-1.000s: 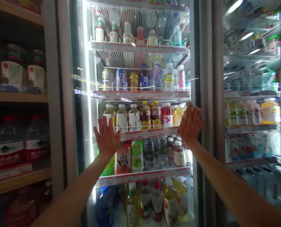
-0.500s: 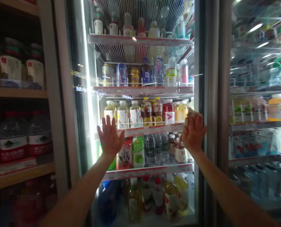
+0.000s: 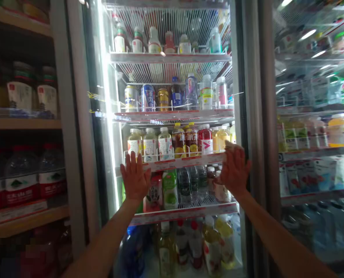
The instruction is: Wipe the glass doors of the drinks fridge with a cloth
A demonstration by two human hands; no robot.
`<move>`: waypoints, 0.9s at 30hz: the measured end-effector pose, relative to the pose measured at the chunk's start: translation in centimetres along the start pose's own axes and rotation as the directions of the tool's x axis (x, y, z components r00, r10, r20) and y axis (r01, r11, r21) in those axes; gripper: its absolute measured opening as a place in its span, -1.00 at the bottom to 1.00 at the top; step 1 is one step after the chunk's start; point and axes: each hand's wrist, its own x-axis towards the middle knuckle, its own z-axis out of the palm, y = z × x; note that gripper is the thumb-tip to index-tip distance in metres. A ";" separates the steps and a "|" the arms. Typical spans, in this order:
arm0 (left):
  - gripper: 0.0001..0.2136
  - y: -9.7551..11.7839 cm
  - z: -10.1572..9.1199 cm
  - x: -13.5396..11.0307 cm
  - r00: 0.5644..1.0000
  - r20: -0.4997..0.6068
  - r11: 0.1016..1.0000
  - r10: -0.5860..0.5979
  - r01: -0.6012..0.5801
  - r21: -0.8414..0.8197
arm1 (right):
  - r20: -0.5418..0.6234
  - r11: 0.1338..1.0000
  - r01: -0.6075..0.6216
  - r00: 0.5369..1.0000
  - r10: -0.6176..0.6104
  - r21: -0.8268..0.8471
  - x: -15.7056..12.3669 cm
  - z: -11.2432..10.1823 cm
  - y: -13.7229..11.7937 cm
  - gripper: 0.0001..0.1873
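Observation:
My left hand (image 3: 135, 177) is spread open, palm toward the glass door (image 3: 121, 141) of a lit drinks fridge, in front of the left part of the middle shelves. It holds nothing. My right hand (image 3: 235, 170) is raised at the right side of the same door, near the metal frame. A pale cloth-like piece (image 3: 229, 144) shows past its fingertips; most of it is hidden behind the hand. Behind the glass stand tea bottles (image 3: 150, 144), dark yellow-capped bottles (image 3: 179, 141), a red-labelled drink (image 3: 153, 193) and a green one (image 3: 169, 189).
Thick metal door frames (image 3: 258, 127) run upright at my right, with another stocked fridge (image 3: 313, 154) beyond. A wooden shelf (image 3: 24, 123) at left bears large bottles (image 3: 21, 90). Light reflections cross the glass. Cans (image 3: 147, 96) and more bottles (image 3: 212, 243) fill other fridge levels.
The view has shifted a little, so the shelves sit lower in the picture. Both hands have slid slightly down against the shelves; their poses look the same.

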 end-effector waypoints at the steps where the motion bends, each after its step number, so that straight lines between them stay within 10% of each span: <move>1: -0.42 0.1 0.0 -0.2 1.000 -0.008 1.000 -0.004 0.004 -0.004 | -0.008 0.998 -0.060 0.998 0.060 -0.024 -0.1 0.0 1.3 -0.41; 4: -0.42 0.2 0.1 -0.5 1.000 -0.022 1.000 -0.001 0.001 -0.010 | 0.010 0.997 -0.078 0.997 0.078 0.005 -0.7 0.0 0.6 -0.38; 11: -0.39 0.0 -0.2 -2.3 0.997 0.015 0.997 0.075 -0.075 -0.001 | 0.073 0.924 0.284 0.948 -0.311 0.255 -2.4 0.2 -12.1 -0.46; 15: -0.38 0.0 -0.2 -3.8 0.994 0.001 0.994 0.112 -0.112 0.017 | 0.036 0.920 0.303 0.946 -0.322 0.249 -3.1 0.1 -9.4 -0.49; 21: -0.40 0.4 -0.1 -5.0 0.995 -0.002 0.995 0.095 -0.095 0.005 | 0.003 1.000 -0.008 1.000 0.008 0.024 -4.1 -0.4 0.3 -0.36; 27: -0.40 0.4 -0.1 -5.8 0.996 0.032 0.996 0.086 -0.085 -0.018 | 0.044 0.960 0.181 0.980 -0.194 0.212 -6.3 -0.6 -7.9 -0.35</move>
